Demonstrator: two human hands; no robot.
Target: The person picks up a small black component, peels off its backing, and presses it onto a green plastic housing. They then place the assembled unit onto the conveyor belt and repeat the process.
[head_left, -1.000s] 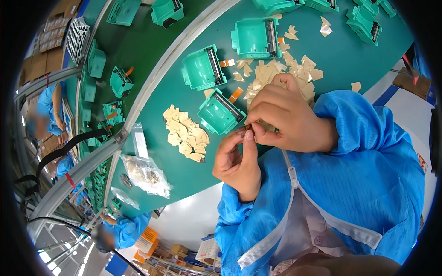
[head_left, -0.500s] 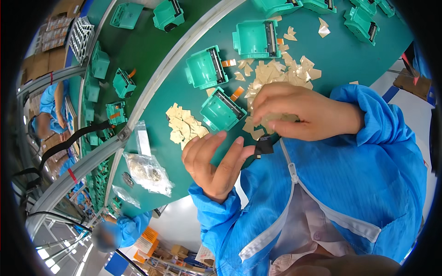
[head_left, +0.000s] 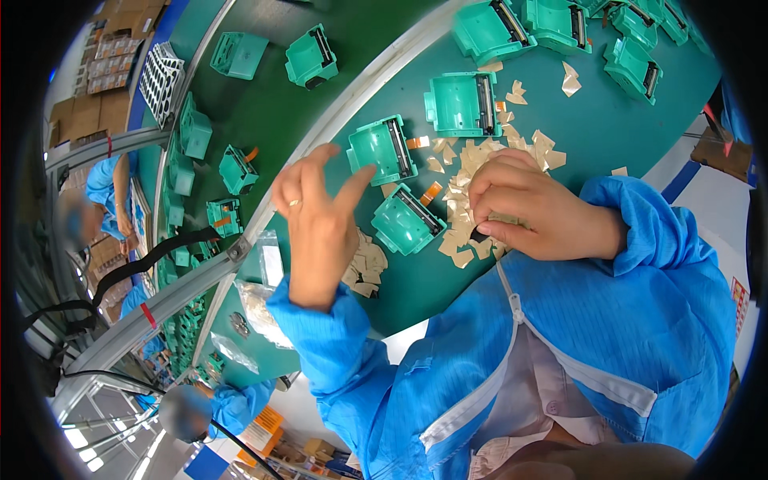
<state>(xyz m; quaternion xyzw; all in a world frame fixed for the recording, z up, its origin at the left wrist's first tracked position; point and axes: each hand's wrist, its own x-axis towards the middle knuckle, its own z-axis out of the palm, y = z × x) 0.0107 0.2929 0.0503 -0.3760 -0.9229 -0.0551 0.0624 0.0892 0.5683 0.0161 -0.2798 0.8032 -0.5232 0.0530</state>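
My left hand (head_left: 316, 212) reaches over the bench, fingers spread with nothing between them, beside a green plastic housing (head_left: 376, 154) fitted with a black strip and an orange ribbon cable. A nearer green housing (head_left: 404, 222) lies to the right of that hand. My right hand (head_left: 532, 206) is closed in a pinch above a heap of beige paper-like pieces (head_left: 460, 196). A small black piece (head_left: 478, 235) shows at its thumb tip; the rest is hidden by the fingers. Another pile of beige pieces (head_left: 368, 264) lies partly behind my left wrist.
More green housings (head_left: 464, 104) stand farther back on the green bench. A metal rail (head_left: 344, 104) divides it from a darker green surface with other housings (head_left: 308, 58). Clear plastic bags (head_left: 260, 308) lie at the left. Co-workers in blue sleeves (head_left: 240, 406) are at the left.
My left hand has let go of the small black piece and moved up and left toward the housings. The black piece now shows at my right thumb. The whole view has shifted slightly.
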